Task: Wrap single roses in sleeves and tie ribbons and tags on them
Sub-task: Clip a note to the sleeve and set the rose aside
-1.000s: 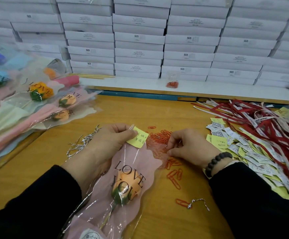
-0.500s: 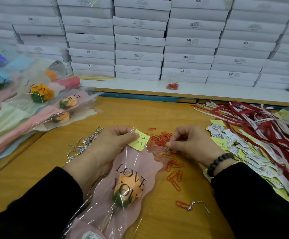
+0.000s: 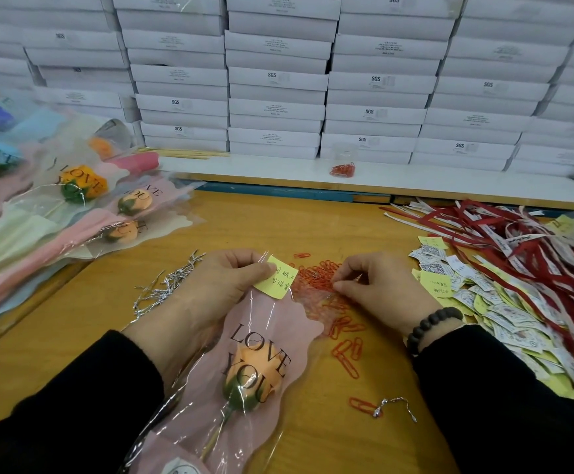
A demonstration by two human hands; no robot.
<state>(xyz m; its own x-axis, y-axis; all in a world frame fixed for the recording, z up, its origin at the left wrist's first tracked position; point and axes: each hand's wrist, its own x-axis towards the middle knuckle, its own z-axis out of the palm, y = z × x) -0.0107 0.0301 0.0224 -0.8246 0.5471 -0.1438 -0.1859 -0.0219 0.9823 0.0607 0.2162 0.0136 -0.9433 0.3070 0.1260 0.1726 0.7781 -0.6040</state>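
An orange rose [image 3: 253, 374] lies in a pink and clear "LOVE YOU" sleeve [image 3: 278, 323] on the wooden table in front of me. My left hand [image 3: 217, 289] pinches a yellow handwritten tag [image 3: 276, 281] against the sleeve's top edge. My right hand [image 3: 378, 289] has its fingertips down in the pile of red paper clips [image 3: 316, 275], thumb and forefinger pinched together; a clip between them is too small to make out.
Finished wrapped roses [image 3: 73, 213] are stacked at the left. Silver twist ties [image 3: 166, 289] lie beside my left hand. Tags [image 3: 477, 295] and red ribbons [image 3: 535, 248] cover the right side. White boxes [image 3: 278, 80] are stacked behind a white shelf [image 3: 415, 181] with a clip bag [image 3: 343, 170].
My right hand has edged forward and left into the paper clip pile, fingertips closing together. My left hand keeps the yellow tag on the sleeve in the same place.
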